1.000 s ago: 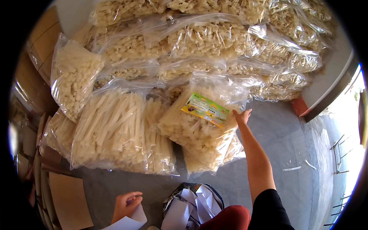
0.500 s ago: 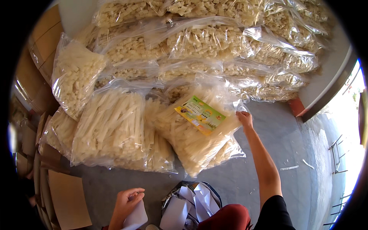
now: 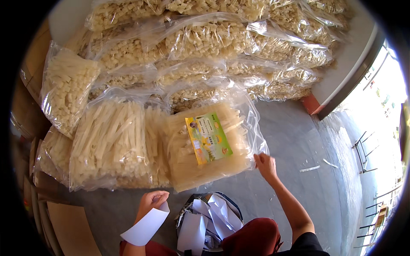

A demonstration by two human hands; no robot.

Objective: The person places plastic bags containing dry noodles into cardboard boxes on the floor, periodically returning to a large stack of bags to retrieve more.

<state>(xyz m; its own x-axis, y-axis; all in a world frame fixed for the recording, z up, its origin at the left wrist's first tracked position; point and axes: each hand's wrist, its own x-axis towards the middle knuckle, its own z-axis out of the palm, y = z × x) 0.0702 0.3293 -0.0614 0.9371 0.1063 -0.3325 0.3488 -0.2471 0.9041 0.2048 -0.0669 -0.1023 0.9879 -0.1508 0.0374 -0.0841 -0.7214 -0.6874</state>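
A clear plastic bag of pale dried noodle-like strips (image 3: 243, 153) lies in the middle, on top of other bags. Its flat face bears a green and yellow printed label (image 3: 208, 138). The fingers of my right hand (image 3: 265, 165) pinch the bag's loose right edge near its lower corner. My left hand (image 3: 153, 200) is lower left, closed on a curved white paper sheet (image 3: 147, 225) that hangs over the wrist. Between my hands, close to my knees, stands a dark bag (image 3: 240, 209) filled with crumpled white sheets (image 3: 192, 230).
More bags of pale strips (image 3: 109, 141) lie left of the labelled one. Stacked filled bags (image 3: 205, 40) rise behind. Cardboard (image 3: 72, 226) leans at lower left. White scraps (image 3: 309, 169) lie on the grey floor (image 3: 290, 132); a bright doorway with a metal rack (image 3: 361, 151) is at right.
The labelled bag has turned and now lies flatter, its right edge pulled nearer by my right hand. My left hand has risen slightly, and its white sheet shows more fully.
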